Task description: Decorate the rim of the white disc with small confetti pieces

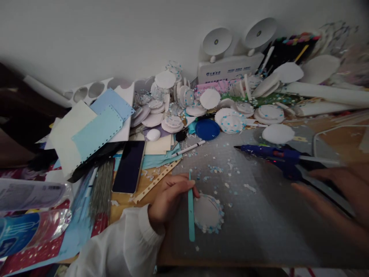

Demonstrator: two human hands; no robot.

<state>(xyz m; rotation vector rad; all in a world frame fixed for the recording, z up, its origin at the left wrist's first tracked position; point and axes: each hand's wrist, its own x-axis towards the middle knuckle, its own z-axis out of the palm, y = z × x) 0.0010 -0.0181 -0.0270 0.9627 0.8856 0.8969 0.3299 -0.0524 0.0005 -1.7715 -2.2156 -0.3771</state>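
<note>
My left hand [168, 198] pinches a thin teal strip [190, 215] and holds it upright against the left edge of a white foam disc [208, 212] rimmed with pale blue and white bits. The disc lies on a grey mat [259, 215]. My right hand [331, 192] is blurred at the right, fingers spread, reaching beside a blue glue gun [276, 156] that lies on the mat with its nozzle pointing left. Whether the fingers touch the gun I cannot tell.
Several white foam discs [230, 119] are heaped along the back wall, with a blue lid [207, 129] and a white pen [190, 148]. A dark phone [129, 166] and sheets of blue and cream paper [95, 132] lie at left. Confetti bits are scattered on the mat.
</note>
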